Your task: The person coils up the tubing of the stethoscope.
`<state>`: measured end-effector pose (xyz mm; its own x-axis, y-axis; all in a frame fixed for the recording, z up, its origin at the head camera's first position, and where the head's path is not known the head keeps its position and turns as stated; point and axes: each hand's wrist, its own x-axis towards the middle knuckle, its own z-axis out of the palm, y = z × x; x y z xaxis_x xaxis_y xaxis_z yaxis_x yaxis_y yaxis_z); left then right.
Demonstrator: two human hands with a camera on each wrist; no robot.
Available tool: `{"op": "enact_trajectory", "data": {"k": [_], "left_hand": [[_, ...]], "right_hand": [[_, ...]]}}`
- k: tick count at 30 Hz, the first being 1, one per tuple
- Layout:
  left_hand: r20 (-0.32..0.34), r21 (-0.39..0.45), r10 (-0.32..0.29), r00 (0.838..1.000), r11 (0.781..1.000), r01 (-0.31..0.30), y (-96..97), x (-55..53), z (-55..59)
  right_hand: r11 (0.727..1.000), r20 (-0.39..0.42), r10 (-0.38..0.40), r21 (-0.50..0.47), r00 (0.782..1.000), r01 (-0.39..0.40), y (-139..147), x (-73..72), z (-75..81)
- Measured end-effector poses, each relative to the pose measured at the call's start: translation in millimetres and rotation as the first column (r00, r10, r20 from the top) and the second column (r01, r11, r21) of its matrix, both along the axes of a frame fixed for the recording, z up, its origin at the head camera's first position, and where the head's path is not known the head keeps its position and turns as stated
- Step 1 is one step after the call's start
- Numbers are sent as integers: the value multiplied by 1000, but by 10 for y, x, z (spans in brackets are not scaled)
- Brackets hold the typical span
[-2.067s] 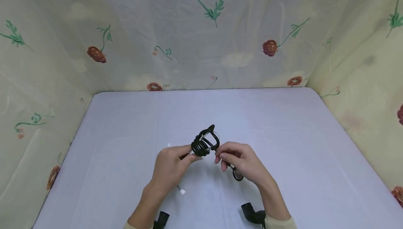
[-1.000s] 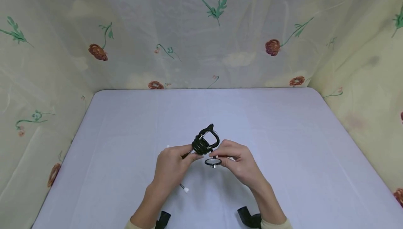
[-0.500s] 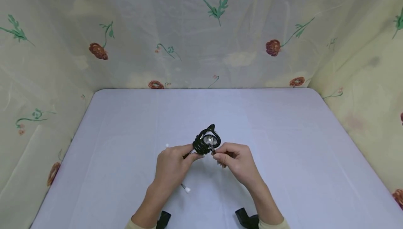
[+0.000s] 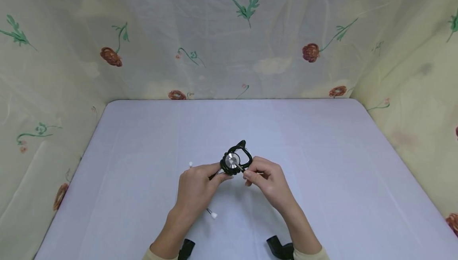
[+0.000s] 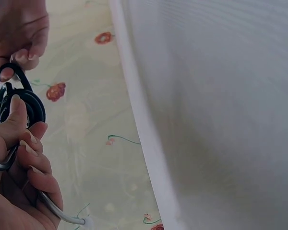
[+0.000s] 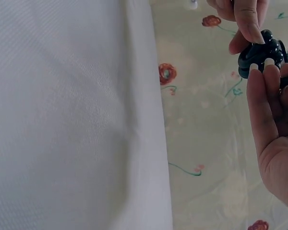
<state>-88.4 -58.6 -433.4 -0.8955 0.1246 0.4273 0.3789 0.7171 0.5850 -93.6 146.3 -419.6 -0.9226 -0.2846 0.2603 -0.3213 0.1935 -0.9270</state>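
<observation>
A stethoscope with black tubing (image 4: 249, 157), wound into a tight coil, is held above the table in the head view. My left hand (image 4: 195, 186) grips it by the metal ear tubes, thumb and fingers just below the coil. One white ear tip (image 4: 214, 215) hangs out under that hand. The round silver chest piece (image 4: 232, 160) lies against the coil. At its stem, my right hand (image 4: 266, 178) pinches with thumb and fingers. In the left wrist view the left thumb presses on the coil (image 5: 37, 108). Right fingertips touch the coil (image 6: 252, 57) in the right wrist view.
A white-covered table (image 4: 143, 140) lies beneath both hands. Flowered curtains (image 4: 150, 37) surround its back and sides. Two black angular pieces (image 4: 279, 248) sit by the forearms at the bottom edge.
The right hand has swung the chest piece up from below its fingers and turned it onto the coil, its metal side now facing the head camera. The left hand has stayed almost still.
</observation>
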Motion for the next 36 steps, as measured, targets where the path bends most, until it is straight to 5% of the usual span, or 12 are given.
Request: {"op": "enact_trajectory", "data": {"k": [11, 23, 28, 36], "left_hand": [[-50, 1, 7, 999, 1000, -7, 8, -3, 8], [-83, -56, 25, 996, 998, -30, 32, 14, 0], [-86, -81, 24, 996, 996, -31, 43, 19, 5], [-108, -115, 25, 994, 993, -38, 30, 9, 1]], "right_hand": [[997, -36, -35, -72, 999, 33, -30, 16, -4], [970, -86, -218, -129, 972, 206, -138, 65, -39], [950, -37, -292, -125, 956, 286, -153, 62, -34], [951, 58, -292, -86, 955, 296, -157, 50, -35]]}}
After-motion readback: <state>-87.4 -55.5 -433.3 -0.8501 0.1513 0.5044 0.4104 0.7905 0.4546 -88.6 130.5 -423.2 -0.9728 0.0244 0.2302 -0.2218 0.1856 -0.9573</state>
